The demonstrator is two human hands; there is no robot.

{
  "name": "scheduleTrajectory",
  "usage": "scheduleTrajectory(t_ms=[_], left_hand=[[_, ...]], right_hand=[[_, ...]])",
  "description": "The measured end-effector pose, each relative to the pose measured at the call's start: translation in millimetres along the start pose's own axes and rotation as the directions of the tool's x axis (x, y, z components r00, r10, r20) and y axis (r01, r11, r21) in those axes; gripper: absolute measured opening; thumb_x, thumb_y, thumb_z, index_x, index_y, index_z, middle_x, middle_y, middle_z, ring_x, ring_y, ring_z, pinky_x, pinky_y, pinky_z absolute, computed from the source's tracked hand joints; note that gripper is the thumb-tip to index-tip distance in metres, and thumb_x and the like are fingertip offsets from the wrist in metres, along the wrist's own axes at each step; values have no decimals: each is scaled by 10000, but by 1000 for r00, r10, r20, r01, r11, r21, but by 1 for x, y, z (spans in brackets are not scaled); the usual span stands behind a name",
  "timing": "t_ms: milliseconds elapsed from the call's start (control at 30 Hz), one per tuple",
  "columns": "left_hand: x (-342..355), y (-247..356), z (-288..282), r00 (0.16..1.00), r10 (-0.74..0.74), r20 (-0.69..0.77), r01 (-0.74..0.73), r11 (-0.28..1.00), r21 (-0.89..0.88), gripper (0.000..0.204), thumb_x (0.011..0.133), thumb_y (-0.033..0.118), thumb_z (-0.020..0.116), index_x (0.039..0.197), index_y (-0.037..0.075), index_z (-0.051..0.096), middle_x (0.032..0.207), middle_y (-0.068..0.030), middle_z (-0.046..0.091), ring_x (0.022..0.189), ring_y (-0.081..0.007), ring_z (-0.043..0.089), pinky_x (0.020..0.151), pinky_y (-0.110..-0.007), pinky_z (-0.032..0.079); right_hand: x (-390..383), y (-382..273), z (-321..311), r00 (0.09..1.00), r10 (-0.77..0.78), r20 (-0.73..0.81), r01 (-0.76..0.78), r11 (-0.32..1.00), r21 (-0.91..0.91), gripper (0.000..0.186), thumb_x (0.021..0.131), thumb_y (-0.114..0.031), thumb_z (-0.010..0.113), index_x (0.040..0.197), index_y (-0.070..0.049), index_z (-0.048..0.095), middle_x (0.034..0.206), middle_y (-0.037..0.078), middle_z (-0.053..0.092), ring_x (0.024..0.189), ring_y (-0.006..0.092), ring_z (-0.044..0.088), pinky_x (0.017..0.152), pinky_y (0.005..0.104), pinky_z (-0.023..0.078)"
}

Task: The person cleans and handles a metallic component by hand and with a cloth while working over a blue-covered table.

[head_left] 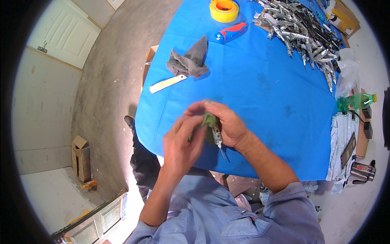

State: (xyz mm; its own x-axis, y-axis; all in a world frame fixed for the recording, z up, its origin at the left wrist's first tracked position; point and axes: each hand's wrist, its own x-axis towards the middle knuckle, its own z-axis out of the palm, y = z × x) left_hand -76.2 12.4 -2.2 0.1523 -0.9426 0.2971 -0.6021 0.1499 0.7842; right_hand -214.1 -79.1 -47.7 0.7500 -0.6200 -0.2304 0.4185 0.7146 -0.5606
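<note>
Near the front of the blue-covered table, my right hand (231,130) grips a slim silver metal part (216,136) with a thin rod at its lower end. My left hand (183,142), slightly blurred, has its fingers curled on a green cloth (209,118) at the part's upper end, which is mostly hidden. Above my hands lie a pale flat strip (166,84) and a crumpled grey cloth (187,61).
The blue table (276,110) also holds yellow tape rolls (223,16), a red-and-blue tool (230,33) and a heaped pile of metal parts (296,32). Along the right are plastic bags (337,150), a green bottle (355,101) and a steel mug (361,171).
</note>
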Motion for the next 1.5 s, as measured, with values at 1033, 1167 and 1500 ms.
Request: scheduleTrajectory(t_ms=[1033, 1167, 1500], left_hand=[[-2, 2, 9, 997, 71, 26, -75, 973, 218, 213, 877, -30, 795, 1068, 43, 735, 1009, -151, 746, 853, -301, 765, 695, -370, 601], [-14, -2, 6, 997, 52, 54, -59, 987, 147, 215, 878, -31, 793, 1072, 44, 737, 990, -145, 739, 833, -303, 758, 687, -363, 594], [-10, -1, 3, 988, 136, -67, -127, 984, 126, 270, 860, -49, 807, 1103, 44, 733, 1013, -149, 741, 849, -300, 755, 686, -350, 596]], right_hand=[[1, 9, -7, 999, 30, -23, -27, 993, 116, 487, 1155, -378, 404, 1290, 5, 673, 1213, 153, 711, 1148, 246, 687, 1033, 405, 557], [-2, 4, -3, 1000, 27, 12, -28, 996, 85, 392, 1143, -308, 434, 1228, -3, 664, 1184, 140, 707, 1092, 222, 683, 1004, 385, 551], [-3, 4, -2, 999, 18, 48, -21, 999, 44, 354, 1140, -291, 498, 1241, 3, 666, 1219, 130, 703, 1115, 197, 675, 1027, 366, 542]])
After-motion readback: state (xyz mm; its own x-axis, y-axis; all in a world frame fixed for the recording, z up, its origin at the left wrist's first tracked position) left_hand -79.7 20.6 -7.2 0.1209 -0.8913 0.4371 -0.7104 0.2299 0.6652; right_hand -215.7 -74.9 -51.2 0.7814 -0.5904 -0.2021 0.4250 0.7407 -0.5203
